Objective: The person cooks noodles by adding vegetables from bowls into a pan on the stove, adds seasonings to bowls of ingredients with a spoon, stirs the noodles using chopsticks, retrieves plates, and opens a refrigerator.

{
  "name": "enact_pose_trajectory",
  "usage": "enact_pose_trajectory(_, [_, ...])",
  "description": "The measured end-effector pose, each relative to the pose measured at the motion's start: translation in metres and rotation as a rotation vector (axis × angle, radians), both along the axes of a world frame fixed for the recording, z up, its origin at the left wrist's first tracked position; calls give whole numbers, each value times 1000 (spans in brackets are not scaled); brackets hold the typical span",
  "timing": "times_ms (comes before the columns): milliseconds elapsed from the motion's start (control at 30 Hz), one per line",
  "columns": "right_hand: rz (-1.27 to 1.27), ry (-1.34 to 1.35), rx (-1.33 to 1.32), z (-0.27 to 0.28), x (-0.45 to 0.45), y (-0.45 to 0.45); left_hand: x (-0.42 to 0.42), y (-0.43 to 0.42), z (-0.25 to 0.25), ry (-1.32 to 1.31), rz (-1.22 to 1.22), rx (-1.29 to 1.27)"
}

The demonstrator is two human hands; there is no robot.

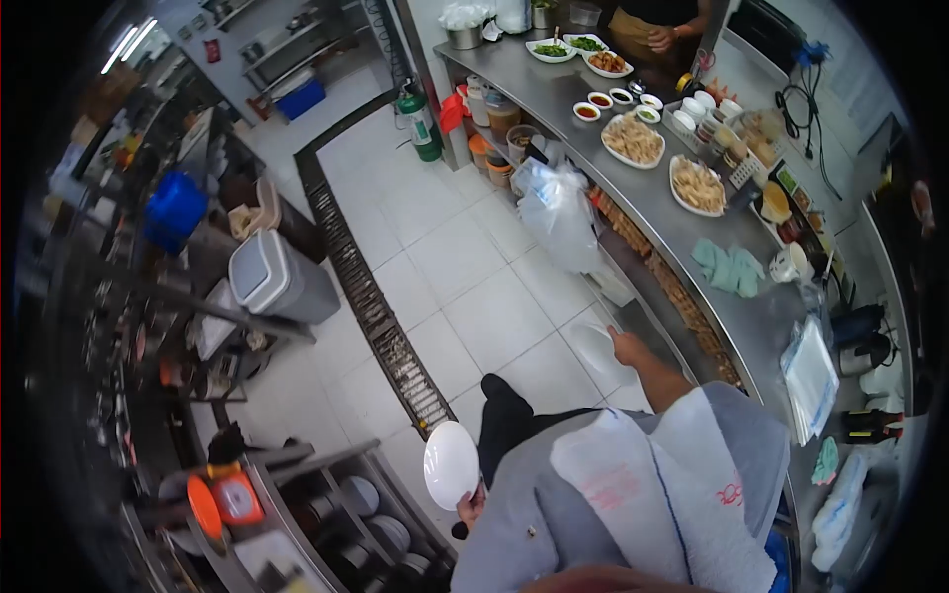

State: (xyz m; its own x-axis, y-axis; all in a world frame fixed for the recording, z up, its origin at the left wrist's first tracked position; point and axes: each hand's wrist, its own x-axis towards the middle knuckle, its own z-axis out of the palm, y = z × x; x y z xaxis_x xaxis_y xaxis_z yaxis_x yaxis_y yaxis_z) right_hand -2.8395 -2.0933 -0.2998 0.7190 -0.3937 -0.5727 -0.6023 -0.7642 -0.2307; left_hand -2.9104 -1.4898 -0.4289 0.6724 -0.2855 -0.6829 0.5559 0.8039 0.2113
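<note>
My left hand is closed on the rim of a white oval plate, held low beside the dish rack. A second white plate is in my right hand, its fingers closed on the edge. That plate hangs over the floor, close to the steel counter. Both plates look bare on the sides I see. Below my left hand, stacked plates sit on rack shelves.
Two plates of pale food and several sauce dishes stand on the counter. A person's hand shows at its far end. A drain grate crosses the tiled floor. A grey bin stands left; a plastic bag hangs right.
</note>
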Motion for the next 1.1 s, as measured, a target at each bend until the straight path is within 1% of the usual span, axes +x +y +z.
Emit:
enact_pose_trajectory(67, [-47, 86, -58, -48, 8, -13, 72, 2, 17, -145, -460, 699])
enact_pose_trajectory(100, [-93, 116, -81, -24, 21, -7, 113, -9, 28, -220, -658, 1049])
enact_pose_trajectory(133, [74, 215, -71, -67, 17, -26, 143, -21, 44, -307, -404, 1025])
enact_pose_trajectory(167, [54, 261, -41, -66, 32, -28, 182, -36, 57, -391, -131, 1010])
enact_pose_trajectory(200, [17, 298, -23, -55, 51, -27, 229, -41, 66, -358, -49, 1043])
enact_pose_trajectory(267, [-36, 367, 16, -57, 104, -27, 331, -32, 83, 327, 329, 474])
enact_pose_trajectory(300, [-48, 387, 29, -60, 139, -26, 380, -32, 86, 328, 375, 473])
enact_pose_trajectory(367, [-59, 409, 52, -72, 218, -24, 473, -33, 86, 428, 183, 470])
enact_pose_trajectory(400, [-61, 412, 61, -78, 260, -25, 519, -35, 87, 431, 203, 461])
enact_pose_trajectory(467, [-27, 389, 82, -92, 357, -26, 599, -44, 91, 409, 83, 461])
enact_pose_trajectory(500, [2, 367, 91, -97, 408, -27, 638, -55, 94, 319, 111, 459])
enact_pose_trajectory(533, [34, 344, 102, -98, 459, -25, 675, -67, 105, 328, 142, 464])
enact_pose_trajectory(600, [136, 253, 114, -101, 580, -22, 756, -89, 129, 323, 144, 710])
enact_pose_trajectory(633, [189, 194, 105, -96, 651, -21, 788, -89, 142, 339, 163, 699])
enact_pose_trajectory(667, [239, 134, 93, -88, 720, -17, 824, -86, 154, 256, 124, 680])
enact_pose_trajectory(700, [272, 153, -40, -63, 801, -9, 867, -88, 164, 164, 87, 660])
enact_pose_trajectory(733, [269, 102, -69, -48, 879, -8, 911, -95, 177, 159, 107, 646])
enact_pose_trajectory(800, [322, -100, -154, -19, 1019, -10, 997, -100, 207, 36, 234, 691])
enact_pose_trajectory(833, [266, -204, -126, 1, 1086, -9, 1042, -103, 222, -43, 305, 723])
enact_pose_trajectory(867, [210, -301, -94, 20, 1141, -8, 1087, -100, 224, -30, 318, 723])
enact_pose_trajectory(933, [92, -526, 17, 33, 1235, -6, 1183, -87, 229, -157, 402, 644])
enact_pose_trajectory(967, [13, -614, 141, 58, 1272, 7, 1230, -79, 236, -138, 404, 663])
enact_pose_trajectory(1000, [-28, -692, 234, 67, 1307, 14, 1283, -71, 245, -126, 407, 678])
enact_pose_trajectory(1067, [10, -969, 288, 26, 1368, -1, 1381, -63, 276, -137, 519, 650])
enact_pose_trajectory(1100, [23, -957, 285, 34, 1389, 0, 1426, -50, 275, -160, 507, 645])
